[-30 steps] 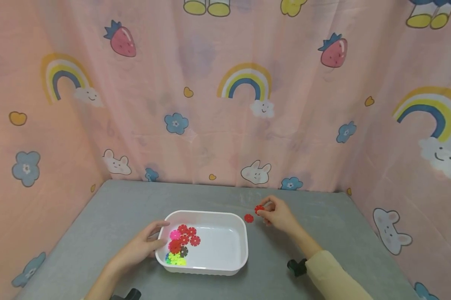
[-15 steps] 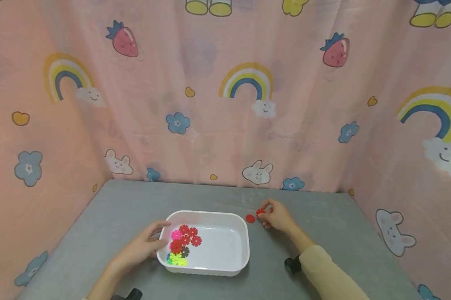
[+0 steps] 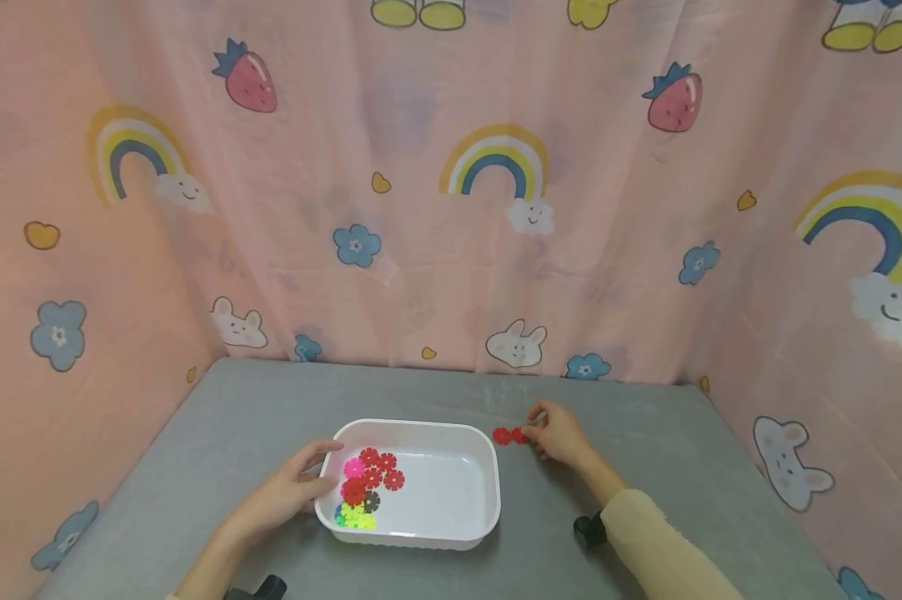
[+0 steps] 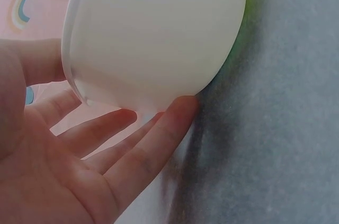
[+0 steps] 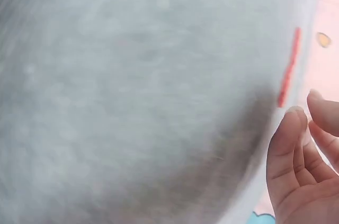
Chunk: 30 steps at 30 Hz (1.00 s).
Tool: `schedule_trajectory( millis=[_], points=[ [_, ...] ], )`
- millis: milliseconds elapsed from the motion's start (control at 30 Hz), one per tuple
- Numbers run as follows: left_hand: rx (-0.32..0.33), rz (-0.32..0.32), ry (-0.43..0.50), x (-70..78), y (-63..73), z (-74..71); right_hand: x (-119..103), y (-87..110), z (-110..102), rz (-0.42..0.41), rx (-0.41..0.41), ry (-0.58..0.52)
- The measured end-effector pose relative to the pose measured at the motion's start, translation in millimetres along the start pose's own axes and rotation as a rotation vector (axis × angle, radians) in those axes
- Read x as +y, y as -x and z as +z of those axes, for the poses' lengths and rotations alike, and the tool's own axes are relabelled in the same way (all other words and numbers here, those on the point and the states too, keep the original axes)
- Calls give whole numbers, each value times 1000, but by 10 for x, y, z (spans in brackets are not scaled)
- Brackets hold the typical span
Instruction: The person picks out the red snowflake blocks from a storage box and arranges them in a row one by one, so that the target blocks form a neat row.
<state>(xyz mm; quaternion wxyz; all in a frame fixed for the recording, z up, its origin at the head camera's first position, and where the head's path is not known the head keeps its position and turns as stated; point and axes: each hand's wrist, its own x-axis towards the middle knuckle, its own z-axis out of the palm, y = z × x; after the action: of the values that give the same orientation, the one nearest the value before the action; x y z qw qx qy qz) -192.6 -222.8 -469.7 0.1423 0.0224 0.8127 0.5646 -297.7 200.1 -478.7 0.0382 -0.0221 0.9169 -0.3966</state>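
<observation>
A white plastic tub (image 3: pixel 443 533) stands on the grey table. My left hand (image 3: pixel 289 483) holds its left end, thumb over the rim and fingers against the outer wall, as the left wrist view shows. Inside, at the left, lie several notched plastic discs, including red ones (image 3: pixel 394 480), a pink one (image 3: pixel 354 467), a dark one (image 3: pixel 372 501) and yellow ones (image 3: pixel 359 520). Right of the tub, a red notched disc (image 3: pixel 502 436) and another red disc (image 3: pixel 519 435) lie side by side. My right hand (image 3: pixel 559 435) is just beside the second one, thumb and fingertips apart with nothing between them.
A pink patterned curtain (image 3: pixel 406 292) hangs behind the table (image 3: pixel 646 467) and along both sides. Dark wrist-camera mounts show below the left wrist (image 3: pixel 259 588) and beside the right sleeve (image 3: pixel 589 530).
My right hand has lowered the red disc it pinched down beside the other red disc and has let it go. The left hand keeps its place on the tub.
</observation>
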Motion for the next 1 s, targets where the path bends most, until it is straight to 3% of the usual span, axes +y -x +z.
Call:
schedule_trajectory(
  millis=[333,700,1000],
  points=[
    [24,-1,-17,2,23,-9,-238,72,-172,-90,60,-66],
    [28,1,-27,-14,20,-16,-767,368,-198,-173,120,-112],
    [24,-2,-17,13,10,5,-1045,574,-208,-237,138,-140]
  ],
)
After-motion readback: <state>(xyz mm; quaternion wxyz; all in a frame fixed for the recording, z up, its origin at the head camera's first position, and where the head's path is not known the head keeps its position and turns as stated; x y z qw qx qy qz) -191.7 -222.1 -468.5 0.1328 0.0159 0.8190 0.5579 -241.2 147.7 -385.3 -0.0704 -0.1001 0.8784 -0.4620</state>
